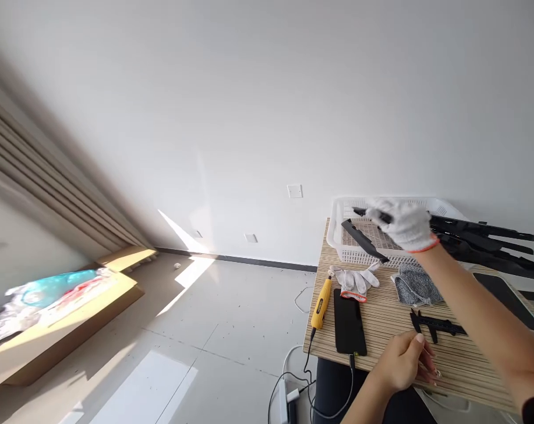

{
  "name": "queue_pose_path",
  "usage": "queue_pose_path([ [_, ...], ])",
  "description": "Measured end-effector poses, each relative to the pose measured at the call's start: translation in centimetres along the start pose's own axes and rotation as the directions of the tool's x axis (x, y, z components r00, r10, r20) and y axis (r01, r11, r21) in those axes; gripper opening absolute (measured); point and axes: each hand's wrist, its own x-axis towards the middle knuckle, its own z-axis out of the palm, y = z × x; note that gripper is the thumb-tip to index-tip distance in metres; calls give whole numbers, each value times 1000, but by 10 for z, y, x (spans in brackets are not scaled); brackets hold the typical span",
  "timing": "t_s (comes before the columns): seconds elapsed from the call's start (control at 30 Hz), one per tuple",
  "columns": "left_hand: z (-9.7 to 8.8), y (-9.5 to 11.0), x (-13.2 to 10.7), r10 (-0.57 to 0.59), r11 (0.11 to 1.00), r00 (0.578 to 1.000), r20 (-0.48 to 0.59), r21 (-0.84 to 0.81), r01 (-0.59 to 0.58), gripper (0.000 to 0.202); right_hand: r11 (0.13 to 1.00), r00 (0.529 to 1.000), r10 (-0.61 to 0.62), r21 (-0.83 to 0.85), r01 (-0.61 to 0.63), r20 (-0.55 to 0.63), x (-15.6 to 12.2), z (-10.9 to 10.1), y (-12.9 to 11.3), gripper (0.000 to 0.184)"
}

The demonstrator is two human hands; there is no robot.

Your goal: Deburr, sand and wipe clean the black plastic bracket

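Observation:
My right hand (pixel 405 225) wears a white knit glove with an orange cuff and reaches out over a white plastic basket (pixel 337 232). It is closed on a thin black strip (pixel 364 212) that points left; the hand is blurred by motion. A second black strip (pixel 364 241) leans over the basket's front wall. My left hand (pixel 401 360) is bare and rests on the near edge of the striped wooden table (pixel 381 347), fingers loosely extended with nothing in them. A black caliper (pixel 435 324) lies just beyond it.
On the table lie white gloves (pixel 356 282), a grey glove (pixel 415 286), a yellow power tool (pixel 321 304), a black phone (pixel 350 321) on a cable and a dark slab (pixel 507 298). Long black parts (pixel 491 235) pile up at the right. A cardboard box (pixel 50 318) stands on the floor.

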Motion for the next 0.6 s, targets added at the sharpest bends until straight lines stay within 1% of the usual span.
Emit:
queue_pose_path([
  [0.03,0,-4,0,8,1000,1000,-22,24,-7,82,999,997,-48,16,47,53,-3,10,-8,48],
  [0.07,0,-8,0,15,999,999,-43,47,-13,80,994,986,-102,43,97,131,-7,19,-14,50],
  [0.1,0,-13,0,30,997,997,-72,76,-24,77,988,976,-136,96,121,169,-12,27,-19,50],
  [0.17,2,-23,1,47,993,987,-155,113,-29,71,975,973,-121,205,81,194,-22,40,-22,45],
  [0.2,3,-26,2,59,990,971,-233,141,-26,68,962,969,-99,271,36,224,-27,45,-21,44],
  [0.27,6,-28,4,49,985,942,-331,170,8,63,921,953,-146,387,34,264,-34,49,-15,43],
  [0.3,8,-26,6,30,985,936,-350,171,32,61,905,947,-177,423,49,267,-36,50,-12,44],
  [0.37,12,-16,9,1,981,941,-338,183,65,57,884,941,-229,458,94,249,-38,48,-6,46],
  [0.4,15,-9,12,8,975,937,-349,211,70,53,875,939,-248,470,112,239,-38,47,-5,47],
  [0.47,20,7,20,108,948,926,-362,319,14,44,860,942,-251,498,111,223,-38,45,-5,46],
  [0.5,24,16,26,178,938,910,-374,343,-43,40,855,943,-252,507,112,216,-38,44,-5,44],
  [0.53,28,26,32,249,936,883,-397,334,-114,36,849,938,-271,513,128,216,-38,43,-6,41],
  [0.57,32,36,39,312,936,839,-446,293,-192,34,842,928,-296,520,142,227,-38,43,-6,39],
  [0.6,36,47,47,354,935,778,-520,227,-273,31,838,927,-298,528,139,229,-39,42,-6,37],
])
